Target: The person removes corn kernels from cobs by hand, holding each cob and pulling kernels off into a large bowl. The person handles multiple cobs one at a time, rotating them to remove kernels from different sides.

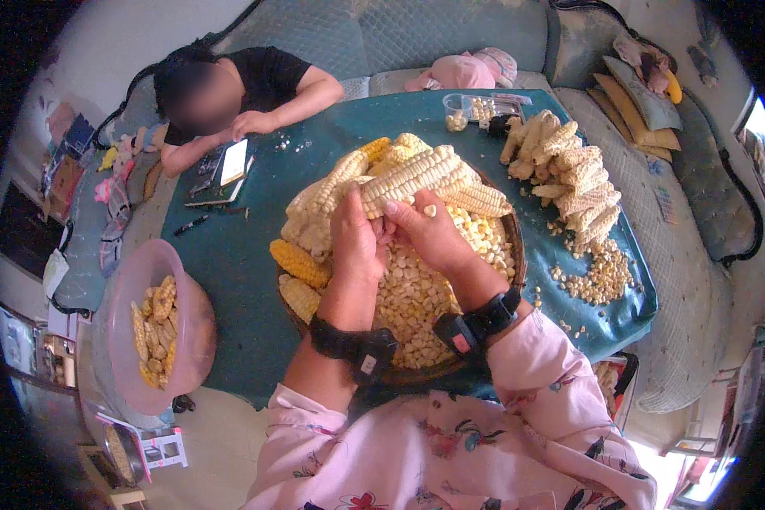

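Between both hands I hold a pale ear of dried corn [411,177] above a round basket [518,245]. My left hand [359,239] grips its lower end, with the thumb lying along the side. My right hand [433,226] presses a thumb against the same end, and a loose kernel [429,210] shows beside its fingers. Loose kernels [414,303] fill the near part of the basket. More whole ears are heaped at its far and left sides, including a yellow ear [299,262] near my left wrist. Some fingers are hidden under the ear.
Stripped cobs [580,178] are piled on the table's right, with scattered kernels [599,274] nearby. A pink plastic tub [121,331] holding ears stands at left. Across the green-covered table [242,306], a person [268,89] leans beside a phone [234,162]. Small plastic containers [457,111] stand at the back.
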{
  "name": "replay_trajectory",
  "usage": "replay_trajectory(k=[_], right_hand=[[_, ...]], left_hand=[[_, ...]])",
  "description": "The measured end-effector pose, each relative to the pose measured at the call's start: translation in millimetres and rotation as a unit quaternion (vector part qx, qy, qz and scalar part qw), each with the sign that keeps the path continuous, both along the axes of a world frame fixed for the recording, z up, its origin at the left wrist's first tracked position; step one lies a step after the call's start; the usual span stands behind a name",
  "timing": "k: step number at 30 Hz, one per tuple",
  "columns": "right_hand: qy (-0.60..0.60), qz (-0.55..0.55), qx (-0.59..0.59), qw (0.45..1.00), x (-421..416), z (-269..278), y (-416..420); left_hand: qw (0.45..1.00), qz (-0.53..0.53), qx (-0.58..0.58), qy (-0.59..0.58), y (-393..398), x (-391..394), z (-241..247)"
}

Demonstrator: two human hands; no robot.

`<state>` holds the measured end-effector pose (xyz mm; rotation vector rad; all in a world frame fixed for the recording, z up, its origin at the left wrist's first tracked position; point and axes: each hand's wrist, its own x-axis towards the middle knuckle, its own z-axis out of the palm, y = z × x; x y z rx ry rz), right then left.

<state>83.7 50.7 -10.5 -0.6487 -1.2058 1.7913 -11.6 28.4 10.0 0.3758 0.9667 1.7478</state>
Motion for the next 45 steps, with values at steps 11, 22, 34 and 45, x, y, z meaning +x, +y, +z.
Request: replay_trajectory(k=[11,22,34,45], right_hand=[[0.043,0.002,0.003,0.999,-4.4,-2.4,0.8],[0.003,0.025,0.030,0.999,-0.4,-9.5,5.7],[-0.041,0.018,-0.005,0.999,3.0,-1.4,1.5],[-0.042,0.010,0.052,0.998,1.9,11.1,-3.8]], left_hand=[[0.993,0.004,0.010,0.121,-1.8,1.2,-7.5],[0.996,-0.035,0.019,0.085,-2.8,-4.1,-4.4],[0.991,-0.057,0.054,0.109,-3.9,-4.1,-1.3],[0.981,-0.056,0.112,0.148,0.0,-5.9,-11.0]])
